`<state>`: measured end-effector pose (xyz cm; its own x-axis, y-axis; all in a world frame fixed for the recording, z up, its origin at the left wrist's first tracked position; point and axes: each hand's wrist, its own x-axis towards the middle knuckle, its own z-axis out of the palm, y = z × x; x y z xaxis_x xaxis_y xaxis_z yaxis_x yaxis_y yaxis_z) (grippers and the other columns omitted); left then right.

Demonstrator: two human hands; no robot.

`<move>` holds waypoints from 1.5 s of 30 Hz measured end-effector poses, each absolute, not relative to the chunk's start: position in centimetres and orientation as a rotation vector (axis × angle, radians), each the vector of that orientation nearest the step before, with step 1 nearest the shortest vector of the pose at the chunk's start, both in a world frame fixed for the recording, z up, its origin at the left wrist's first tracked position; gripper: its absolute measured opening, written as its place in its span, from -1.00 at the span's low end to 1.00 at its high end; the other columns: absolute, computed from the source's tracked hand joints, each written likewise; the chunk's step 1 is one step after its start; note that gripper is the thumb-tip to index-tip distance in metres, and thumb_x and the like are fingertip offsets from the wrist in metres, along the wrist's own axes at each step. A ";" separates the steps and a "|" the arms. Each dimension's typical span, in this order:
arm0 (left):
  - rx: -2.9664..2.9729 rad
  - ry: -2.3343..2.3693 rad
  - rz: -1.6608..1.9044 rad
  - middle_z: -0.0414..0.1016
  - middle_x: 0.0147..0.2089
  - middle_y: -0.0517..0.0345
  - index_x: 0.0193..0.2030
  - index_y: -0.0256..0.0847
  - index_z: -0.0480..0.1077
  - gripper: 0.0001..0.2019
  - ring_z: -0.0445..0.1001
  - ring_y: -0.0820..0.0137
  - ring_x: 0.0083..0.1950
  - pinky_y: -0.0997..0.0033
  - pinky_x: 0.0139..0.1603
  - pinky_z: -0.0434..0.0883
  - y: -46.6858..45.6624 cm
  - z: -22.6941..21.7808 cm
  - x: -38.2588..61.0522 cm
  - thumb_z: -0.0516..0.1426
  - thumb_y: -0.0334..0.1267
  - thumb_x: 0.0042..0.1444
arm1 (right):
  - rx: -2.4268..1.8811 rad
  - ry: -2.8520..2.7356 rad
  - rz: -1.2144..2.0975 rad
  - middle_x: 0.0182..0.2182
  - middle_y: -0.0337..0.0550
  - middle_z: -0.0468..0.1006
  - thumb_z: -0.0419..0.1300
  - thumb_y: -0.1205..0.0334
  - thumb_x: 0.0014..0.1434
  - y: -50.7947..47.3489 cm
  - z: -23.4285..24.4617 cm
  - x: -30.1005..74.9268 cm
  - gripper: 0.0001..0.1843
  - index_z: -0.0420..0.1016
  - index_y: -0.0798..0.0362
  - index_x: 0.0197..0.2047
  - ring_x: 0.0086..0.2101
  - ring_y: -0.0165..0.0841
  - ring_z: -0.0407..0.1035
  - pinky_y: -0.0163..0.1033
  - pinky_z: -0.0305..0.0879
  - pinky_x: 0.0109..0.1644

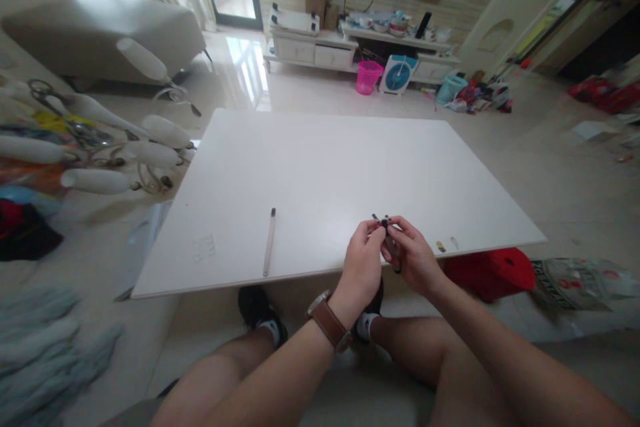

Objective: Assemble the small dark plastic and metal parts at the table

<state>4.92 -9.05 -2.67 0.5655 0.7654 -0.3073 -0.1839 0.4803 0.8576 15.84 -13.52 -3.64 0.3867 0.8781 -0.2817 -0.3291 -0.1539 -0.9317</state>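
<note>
Both my hands meet above the near edge of the white table, right of its middle. Between them is a small dark object with thin ends sticking out at the top and a brownish-grey, black-ended part hanging below. Its kind is too small to make out. My left hand, with a brown-strapped watch on the wrist, pinches it from the left. Fingers of my right hand close on it from the right. Further left on the table lies a slim pale stick with a black tip.
A small gold-and-black piece and a small clear piece lie right of my hands. At the left is a faint transparent sheet. Under the right edge stands a red object. A white-shaded chandelier is beside the table's left side.
</note>
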 end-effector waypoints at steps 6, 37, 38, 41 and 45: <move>0.931 0.646 0.713 0.40 -0.37 0.15 -0.25 -0.19 0.36 -0.77 0.40 0.43 -0.36 0.46 -0.28 0.42 -9.7 -2.3 5.0 0.01 -0.09 0.27 | -1.312 -0.627 1.109 -0.58 -0.35 0.40 0.28 0.05 0.13 -14.1 -3.1 15.9 -0.76 0.38 0.02 -0.31 -0.70 -0.53 0.18 -0.44 -0.05 -0.71; 1.128 0.482 0.696 0.55 -0.02 -0.05 0.03 -0.22 0.48 -0.71 0.55 0.29 -0.13 0.29 -0.06 0.51 -9.6 -1.7 3.9 0.12 -0.17 0.24 | -1.355 -0.871 0.822 -0.71 -0.36 0.13 0.21 -0.25 0.11 -15.4 -3.3 16.7 -0.52 0.37 0.01 -0.47 -0.68 -0.50 -0.06 -0.36 -0.16 -0.63; 1.137 0.480 0.697 0.55 -0.01 -0.06 0.02 -0.22 0.48 -0.72 0.54 0.28 -0.10 0.29 -0.06 0.51 -9.6 -1.7 3.9 0.12 -0.17 0.24 | -1.356 -0.873 0.816 -0.71 -0.36 0.13 0.20 -0.25 0.12 -15.5 -3.3 16.7 -0.52 0.37 0.02 -0.48 -0.68 -0.50 -0.06 -0.36 -0.16 -0.63; 1.163 0.472 0.703 0.53 0.02 -0.06 0.01 -0.23 0.48 -0.74 0.52 0.24 -0.01 0.29 -0.05 0.51 -9.6 -1.8 3.9 0.11 -0.18 0.25 | -1.376 -0.890 0.793 -0.71 -0.36 0.13 0.18 -0.26 0.13 -15.5 -3.4 16.8 -0.51 0.36 0.02 -0.49 -0.68 -0.50 -0.06 -0.36 -0.16 -0.63; 1.175 0.454 0.703 0.52 0.01 -0.06 0.01 -0.26 0.46 -0.73 0.51 0.23 0.02 0.28 -0.04 0.51 -9.6 -1.9 4.0 0.10 -0.18 0.27 | -1.368 -0.913 0.778 -0.72 -0.37 0.12 0.15 -0.23 0.15 -15.5 -3.5 16.8 -0.51 0.35 0.04 -0.50 -0.68 -0.51 -0.07 -0.38 -0.17 -0.64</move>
